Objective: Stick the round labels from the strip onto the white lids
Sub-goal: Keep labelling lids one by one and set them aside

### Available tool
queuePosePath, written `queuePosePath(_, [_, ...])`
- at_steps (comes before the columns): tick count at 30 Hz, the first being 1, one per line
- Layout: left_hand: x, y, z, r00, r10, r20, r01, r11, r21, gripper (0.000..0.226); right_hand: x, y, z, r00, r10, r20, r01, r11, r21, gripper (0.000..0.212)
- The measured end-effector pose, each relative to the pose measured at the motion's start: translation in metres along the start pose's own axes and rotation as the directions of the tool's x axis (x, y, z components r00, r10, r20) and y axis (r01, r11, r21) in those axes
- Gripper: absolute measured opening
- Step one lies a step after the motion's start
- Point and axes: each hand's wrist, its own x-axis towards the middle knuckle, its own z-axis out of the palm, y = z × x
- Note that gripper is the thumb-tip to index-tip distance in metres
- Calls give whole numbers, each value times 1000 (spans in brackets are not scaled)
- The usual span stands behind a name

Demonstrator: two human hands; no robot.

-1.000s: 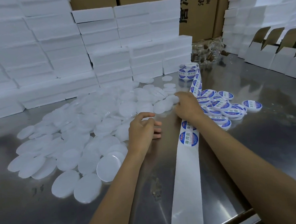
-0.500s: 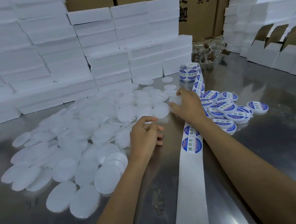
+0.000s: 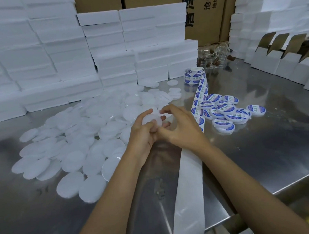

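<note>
Left hand (image 3: 142, 133) and right hand (image 3: 179, 128), each grip curled around one white lid (image 3: 153, 120)

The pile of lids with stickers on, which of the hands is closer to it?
Right. The right hand is just beside the labelled lids; the left hand is farther away, behind it.

Steel table (image 3: 259, 147), stacked white foam boxes (image 3: 57, 50), cardboard cartons (image 3: 201, 10) behind
</note>
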Motion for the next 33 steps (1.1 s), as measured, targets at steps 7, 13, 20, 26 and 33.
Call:
queuePosePath(7, [-4,-1,0,1000,18,-7,-18,1000,6,35,-26,27,-32,966,209,-153,-255,875,-411,7])
queuePosePath(13, [1,-6,-1,997,21,-72,-16,997,70,43,-33,20,-15,988,111,104,-79,958,-275,24])
queuePosePath(20, [7,-8,-4,994,54,-90,-33,974,224,45,-29,22,-11,980,116,160,-83,976,-199,32])
queuePosePath(26, [6,-7,-1,997,65,-40,-52,962,270,42,-27,17,-11,963,163,214,-131,979,-155,26])
queuePosePath(33, [3,-8,0,997,81,15,-81,931,357,40,-32,13,-10,985,55,164,-46,997,-59,21])
